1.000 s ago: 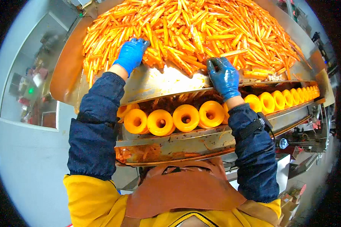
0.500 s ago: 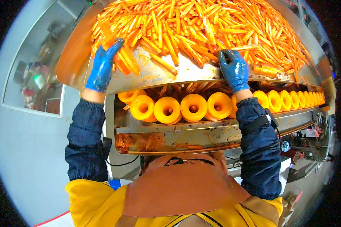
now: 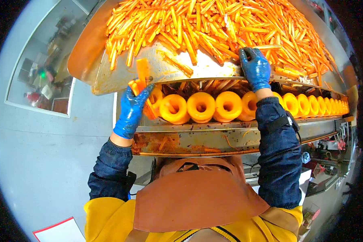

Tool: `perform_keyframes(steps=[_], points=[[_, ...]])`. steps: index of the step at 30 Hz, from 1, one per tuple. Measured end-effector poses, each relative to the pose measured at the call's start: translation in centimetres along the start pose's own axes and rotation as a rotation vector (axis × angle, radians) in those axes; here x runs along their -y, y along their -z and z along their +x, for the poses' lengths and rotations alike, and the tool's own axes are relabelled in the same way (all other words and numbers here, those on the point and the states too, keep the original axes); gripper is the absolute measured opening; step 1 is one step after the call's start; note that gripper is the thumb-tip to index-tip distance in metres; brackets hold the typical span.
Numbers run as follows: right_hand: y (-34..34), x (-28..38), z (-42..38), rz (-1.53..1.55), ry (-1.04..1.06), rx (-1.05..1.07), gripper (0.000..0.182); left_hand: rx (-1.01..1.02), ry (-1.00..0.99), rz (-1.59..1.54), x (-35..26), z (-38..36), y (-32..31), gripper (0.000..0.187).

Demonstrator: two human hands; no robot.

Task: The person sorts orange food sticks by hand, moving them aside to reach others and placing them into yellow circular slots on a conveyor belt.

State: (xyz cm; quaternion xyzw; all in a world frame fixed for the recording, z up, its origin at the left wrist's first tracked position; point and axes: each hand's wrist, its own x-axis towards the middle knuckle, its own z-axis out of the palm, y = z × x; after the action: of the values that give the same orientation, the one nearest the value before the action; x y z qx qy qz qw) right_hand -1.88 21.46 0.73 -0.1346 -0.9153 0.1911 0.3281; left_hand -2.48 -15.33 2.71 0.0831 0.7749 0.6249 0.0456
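Note:
My left hand (image 3: 130, 111), in a blue glove, is closed around a few flat orange sticks (image 3: 142, 69). It is beside the leftmost yellow funnel-shaped cups (image 3: 174, 109), below the tray's front edge. My right hand (image 3: 255, 68), also gloved in blue, rests by the front edge of the metal tray (image 3: 213, 71) with its fingers curled together. Whatever may be in its grip is hidden. Behind it a large heap of glossy, orange-coated sticks (image 3: 181, 26) covers the tray. The cup nearest the left hand has a stick showing in its mouth.
Yellow cups stand in a long row, curving away to the right. In front of them runs a stained metal trough (image 3: 181, 142). A brown apron (image 3: 197, 201) hangs over my front. At the left is a grey wall with a window (image 3: 40, 76).
My left hand has come down and right from the heap with sticks in it, to the cups. My right hand stays at the tray edge. The whole view has shifted slightly.

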Motion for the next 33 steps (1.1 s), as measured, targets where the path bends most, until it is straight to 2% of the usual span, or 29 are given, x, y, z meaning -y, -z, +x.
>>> perform_keyframes(steps=[2, 6, 7, 9, 13, 16, 18, 19, 20, 22, 23, 24, 26, 28, 31, 33], points=[[0.0, 0.0, 0.0, 0.004, 0.009, -0.012, 0.022, -0.101, -0.027, -0.184, -0.6, 0.1, -0.2, 0.022], [0.2, 0.2, 0.0, -0.034, 0.012, -0.022, 0.026, -0.054, -0.037, -0.331, 1.2, -0.3, 0.2, 0.015], [0.3, 0.2, 0.0, -0.034, 0.012, -0.024, 0.026, -0.053, -0.039, -0.33, 1.4, -0.4, 0.2, 0.015], [0.3, 0.2, 0.0, -0.033, 0.001, -0.001, 0.027, -0.06, 0.082, -0.407, 1.8, -0.6, 0.2, 0.013], [0.2, 0.2, 0.0, -0.026, 0.01, -0.012, 0.027, -0.037, 0.03, -0.435, 3.1, -0.5, 1.1, 0.018], [-0.1, 0.0, -0.1, -0.023, 0.068, -0.082, 0.02, -0.132, 0.08, -0.444, 0.7, -1.0, 1.1, 0.016], [-0.1, 0.0, -0.1, -0.005, 0.055, -0.069, 0.021, -0.078, -0.065, -0.48, -1.8, -1.4, 0.4, 0.024], [0.0, -0.1, -0.2, -0.006, 0.051, -0.07, 0.021, -0.133, -0.075, -0.558, -2.3, -1.5, 0.5, 0.037], [0.0, -0.1, -0.1, -0.007, 0.053, -0.062, 0.021, -0.132, -0.074, -0.557, -2.1, -1.4, 0.6, 0.037], [0.0, 0.0, -0.1, -0.008, 0.055, -0.054, 0.021, -0.104, -0.053, -0.322, -0.9, -0.9, 0.8, 0.048], [0.0, 0.0, -0.1, -0.011, 0.044, -0.048, 0.021, 0.024, -0.079, -0.482, 1.6, -0.2, 1.1, 0.052], [0.0, 0.0, 0.0, -0.015, 0.032, -0.043, 0.021, 0.024, -0.081, -0.482, 1.5, -0.2, 1.1, 0.052], [0.1, 0.1, 0.0, -0.022, 0.023, -0.04, 0.023, 0.159, 0.04, -0.357, 0.8, -0.5, 1.1, 0.056], [0.2, 0.2, 0.0, -0.028, 0.017, -0.031, 0.026, 0.154, 0.029, -0.3, 0.0, -0.6, 0.9, 0.06], [0.1, 0.2, -0.1, 0.002, 0.013, -0.024, 0.021, 0.149, 0.01, -0.407, -0.3, -0.5, 1.0, 0.06], [-0.1, -0.1, -0.1, 0.017, 0.017, -0.033, 0.021, 0.076, -0.043, -0.496, -0.7, -0.7, 1.3, 0.059]])
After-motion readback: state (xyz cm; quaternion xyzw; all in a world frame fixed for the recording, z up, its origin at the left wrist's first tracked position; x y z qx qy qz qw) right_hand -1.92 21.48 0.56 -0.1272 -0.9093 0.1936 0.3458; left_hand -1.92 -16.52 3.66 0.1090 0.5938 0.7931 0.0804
